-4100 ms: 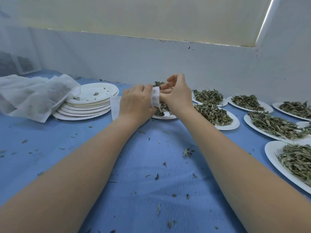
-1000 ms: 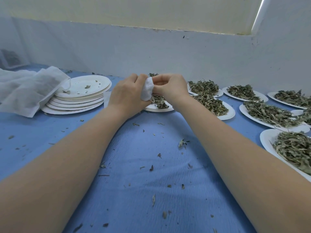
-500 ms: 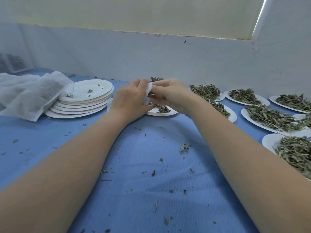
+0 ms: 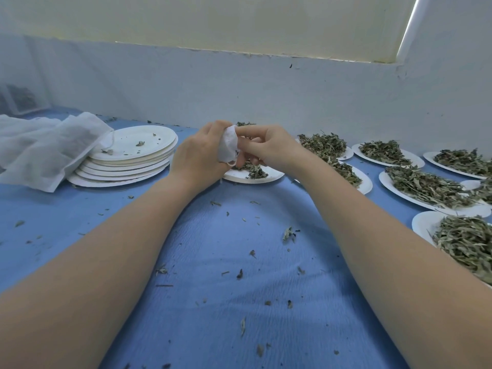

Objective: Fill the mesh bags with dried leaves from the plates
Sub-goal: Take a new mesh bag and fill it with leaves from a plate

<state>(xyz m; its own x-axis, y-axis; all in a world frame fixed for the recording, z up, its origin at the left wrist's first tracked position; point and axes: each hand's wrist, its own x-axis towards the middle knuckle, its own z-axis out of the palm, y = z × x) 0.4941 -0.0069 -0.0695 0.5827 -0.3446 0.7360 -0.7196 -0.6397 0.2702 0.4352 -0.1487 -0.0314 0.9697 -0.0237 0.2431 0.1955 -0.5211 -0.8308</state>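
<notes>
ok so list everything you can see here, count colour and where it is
mesh bag: one, white, held over the nearly empty plate
nearly empty plate: one, white, centre, a few leaves left
stack of used plates: one stack, white, left of the hands
heap of mesh bags: one heap, white, far left, against the stack
plates with dried leaves: at least six, white with green leaves, right side
leaf crumbs: many, green-brown, scattered on the cloth
table cloth: one, blue, under everything
left hand: grips the mesh bag
right hand: pinches the bag's edge
</notes>
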